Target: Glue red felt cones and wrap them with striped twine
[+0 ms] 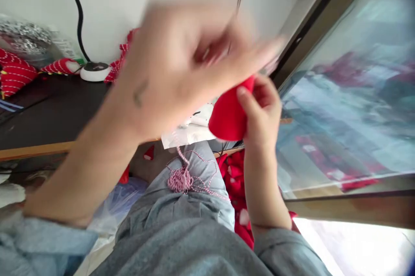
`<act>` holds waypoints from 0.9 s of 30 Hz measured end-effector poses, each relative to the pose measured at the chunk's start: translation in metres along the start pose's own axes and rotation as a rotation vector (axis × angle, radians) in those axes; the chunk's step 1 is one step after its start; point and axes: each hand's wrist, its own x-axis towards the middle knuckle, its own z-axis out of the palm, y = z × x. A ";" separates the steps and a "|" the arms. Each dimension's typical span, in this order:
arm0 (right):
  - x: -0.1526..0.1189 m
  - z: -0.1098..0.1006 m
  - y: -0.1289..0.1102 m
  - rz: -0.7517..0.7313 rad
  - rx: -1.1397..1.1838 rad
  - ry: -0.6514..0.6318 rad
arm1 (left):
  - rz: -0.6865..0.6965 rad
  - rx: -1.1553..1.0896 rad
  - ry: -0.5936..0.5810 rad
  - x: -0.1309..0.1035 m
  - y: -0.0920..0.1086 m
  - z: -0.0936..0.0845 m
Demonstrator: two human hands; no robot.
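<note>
My right hand (pixel 262 113) is closed on a red cone-shaped piece of cloth (pixel 229 116), its wide end turned down and to the left. The thumb presses on the near face of the cone. Close to the camera, my left hand (pixel 191 64) is blurred by motion, its fingers curled and its thumb stretched toward the top of the cone. The fingertips look pressed together there, but I cannot make out what is between them. A bundle of pink-and-white twisted cord (pixel 180 179) rests on my lap, with loose strands around it.
A dark table (pixel 42 111) with a wooden edge lies ahead. On it are a lamp's white base (pixel 95 71), red striped cloth pieces (pixel 16 72) and a white sheet (pixel 178 136). Red items (pixel 235 181) are heaped beside my leg. A glass panel (pixel 343 94) stands at the right.
</note>
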 end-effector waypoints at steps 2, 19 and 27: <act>-0.023 -0.003 0.018 0.118 -0.101 -0.059 | -0.093 -0.061 -0.046 -0.039 -0.031 0.011; -0.063 0.031 0.093 0.325 -0.350 -0.264 | -0.516 -0.063 -0.134 -0.093 -0.159 0.049; -0.065 0.035 0.091 0.573 -0.120 -0.325 | -0.658 -0.277 0.007 -0.099 -0.171 0.049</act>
